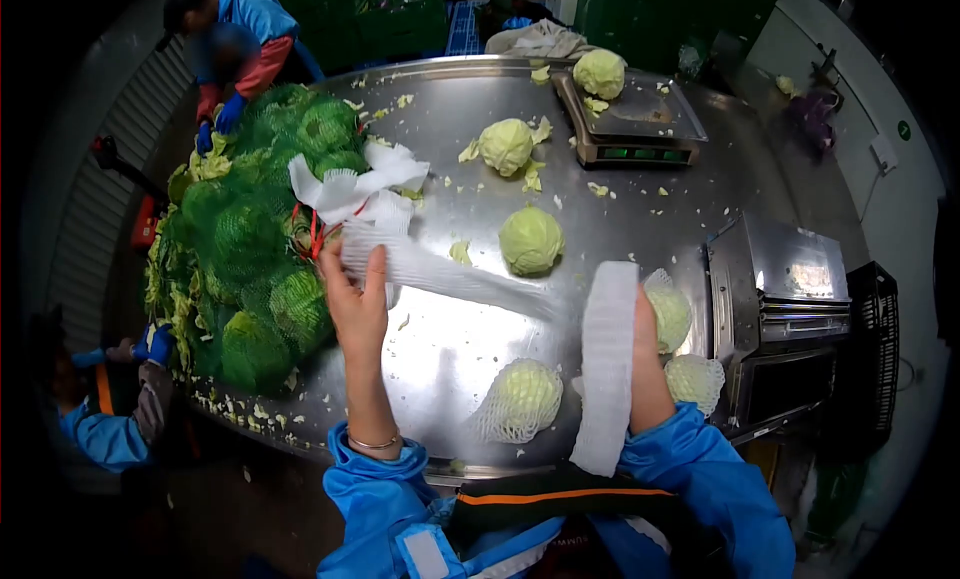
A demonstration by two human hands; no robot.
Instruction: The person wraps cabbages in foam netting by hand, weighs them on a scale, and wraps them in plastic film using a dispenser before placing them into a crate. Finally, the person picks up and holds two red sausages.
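My left hand point(357, 304) is at the edge of the pile of bagged cabbages, its fingers curled around the end of a white foam net sleeve point(450, 269). That sleeve stretches right over the steel table, its far end blurred. More white foam sleeves point(375, 179) lie bunched just beyond it. Another flat foam sleeve point(607, 364) hangs along my right hand point(650, 364) and hides its fingers. Beside this hand are two netted cabbages, one farther point(668, 314) and one nearer point(695, 381). A third netted cabbage point(525, 399) sits between my arms.
Bare cabbages point(531, 241) point(505, 146) stand mid-table. A scale point(635, 151) at the back carries another cabbage point(600, 74). Green mesh bags of cabbages point(235, 239) fill the left side. A metal machine point(785, 309) stands right. Two people in blue sleeves point(265, 14) point(105, 441) work at left.
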